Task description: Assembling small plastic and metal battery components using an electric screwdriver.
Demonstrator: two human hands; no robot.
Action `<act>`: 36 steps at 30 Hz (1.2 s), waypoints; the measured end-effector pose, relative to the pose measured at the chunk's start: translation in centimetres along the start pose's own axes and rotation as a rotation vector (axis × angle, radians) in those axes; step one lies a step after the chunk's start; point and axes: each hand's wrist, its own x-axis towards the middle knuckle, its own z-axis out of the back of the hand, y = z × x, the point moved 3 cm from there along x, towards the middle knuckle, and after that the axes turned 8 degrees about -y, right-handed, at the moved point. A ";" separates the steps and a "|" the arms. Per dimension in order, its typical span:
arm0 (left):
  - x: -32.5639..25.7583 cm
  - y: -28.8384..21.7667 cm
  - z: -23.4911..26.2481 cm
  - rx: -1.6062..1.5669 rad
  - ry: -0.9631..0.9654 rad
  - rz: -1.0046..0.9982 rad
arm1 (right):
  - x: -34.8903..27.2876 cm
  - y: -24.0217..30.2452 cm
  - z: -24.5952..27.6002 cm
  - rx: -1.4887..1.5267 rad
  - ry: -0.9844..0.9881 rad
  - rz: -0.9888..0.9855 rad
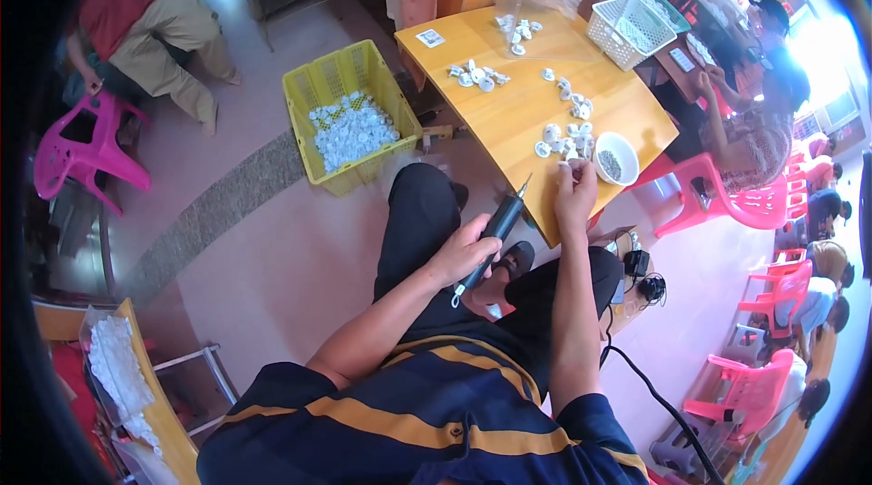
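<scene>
The left hand [465, 253] is clamped around a black electric screwdriver [495, 232], tip slanted up toward the table's near edge, seemingly ready to drive. The right hand [575, 197] pinches one small white plastic part [565, 164] at that edge, fingers closed on it, just beside a white bowl [617, 158] of dark screws, kept within reach. Four loose clusters of the same white parts lie across the wooden table [509, 103]. One white basket [629, 28] stands at the far edge; one yellow crate [352, 114] of parts sits on the floor.
</scene>
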 end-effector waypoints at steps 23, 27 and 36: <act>0.0 0.1 -0.2 0.040 -0.009 -0.002 | -3.5 0.9 -1.6 0.432 0.176 -0.415; -0.3 -0.6 -0.4 0.033 -0.012 0.003 | -3.5 0.3 -1.4 0.513 0.194 -0.470; -0.4 -0.6 -0.4 0.035 -0.014 -0.023 | -3.8 0.9 -1.9 0.520 0.188 -0.388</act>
